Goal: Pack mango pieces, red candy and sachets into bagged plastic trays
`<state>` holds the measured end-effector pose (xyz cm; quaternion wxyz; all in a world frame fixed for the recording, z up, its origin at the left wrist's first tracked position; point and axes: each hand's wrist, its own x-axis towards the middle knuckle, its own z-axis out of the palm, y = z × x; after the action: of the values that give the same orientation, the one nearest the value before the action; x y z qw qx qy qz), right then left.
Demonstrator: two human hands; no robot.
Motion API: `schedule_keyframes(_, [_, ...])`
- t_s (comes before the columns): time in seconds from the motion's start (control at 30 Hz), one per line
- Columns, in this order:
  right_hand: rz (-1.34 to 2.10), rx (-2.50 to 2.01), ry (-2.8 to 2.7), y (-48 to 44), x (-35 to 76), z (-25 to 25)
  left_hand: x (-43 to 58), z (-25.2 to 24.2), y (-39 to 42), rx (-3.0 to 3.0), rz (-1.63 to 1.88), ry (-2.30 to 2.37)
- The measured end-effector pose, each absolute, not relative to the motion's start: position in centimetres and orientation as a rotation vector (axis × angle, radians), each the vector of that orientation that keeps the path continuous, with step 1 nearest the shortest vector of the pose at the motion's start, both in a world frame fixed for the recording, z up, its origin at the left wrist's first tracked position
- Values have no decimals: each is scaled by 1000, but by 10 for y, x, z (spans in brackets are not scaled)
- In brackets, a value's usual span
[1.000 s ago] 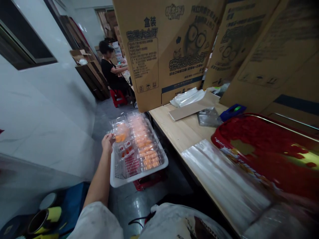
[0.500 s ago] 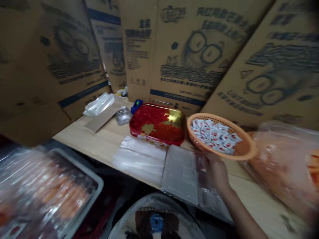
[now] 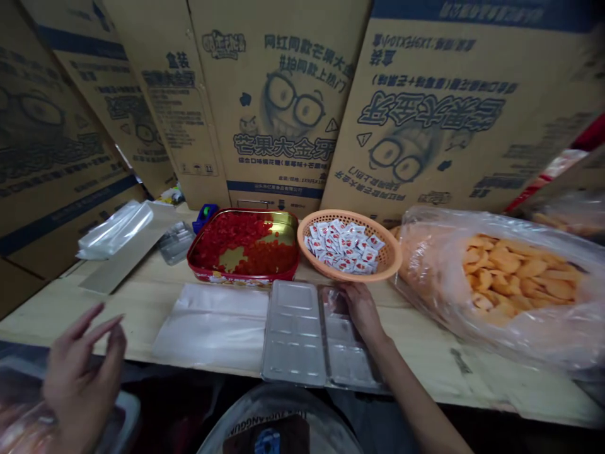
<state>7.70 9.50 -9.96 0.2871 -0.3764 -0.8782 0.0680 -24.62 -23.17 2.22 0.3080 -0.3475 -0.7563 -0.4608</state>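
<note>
My right hand (image 3: 362, 309) rests flat on the right one of two clear compartment trays (image 3: 295, 331) lying side by side at the table's front edge, fingers stretched toward the orange basket (image 3: 392, 258). My left hand (image 3: 82, 372) hovers low at the left, in front of the table edge, fingers apart and holding nothing. A stack of clear plastic bags (image 3: 212, 321) lies left of the trays. Behind them stand a red tin (image 3: 198, 243) with red pieces and the basket of small white-and-red sachets (image 3: 345, 246).
A big plastic bag of orange dried slices (image 3: 510, 277) lies at the right. More clear bags (image 3: 116, 227) and a cardboard strip lie at the back left. Tall cardboard boxes (image 3: 283, 94) wall off the table's back. A basket of filled trays (image 3: 28, 422) sits low left.
The view swung from the floor basket at the left to the table. My left hand left that basket and now hovers free; my right hand came to rest on the clear trays.
</note>
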Motion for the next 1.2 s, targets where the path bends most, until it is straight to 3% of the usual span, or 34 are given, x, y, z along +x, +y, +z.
schedule_keyframes(0.3, [223,-1083,-2489,77,76,-93,-180,-12,-151,-1751,-1142,-1831])
schedule_keyframes(0.43, [235,-1080,-2441,70,75,-93,-145,-36,-119,-2241,-944,-1671])
schedule_keyframes(0.53, [235,-1051,-2389,70,76,-93,-128,-55,-103,-2429,-939,-1770])
schedule_keyframes(0.8, [168,-956,-2311,68,78,-93,-127,-69,-99,-2479,-1524,-2326])
schedule_keyframes(1.07, [148,-906,-2084,67,87,-78,-110,-46,-92,-2331,-1585,-2455])
schedule_keyframes(1.2, [182,-854,-2030,60,85,-54,-72,-33,-66,-2081,-2130,-2700])
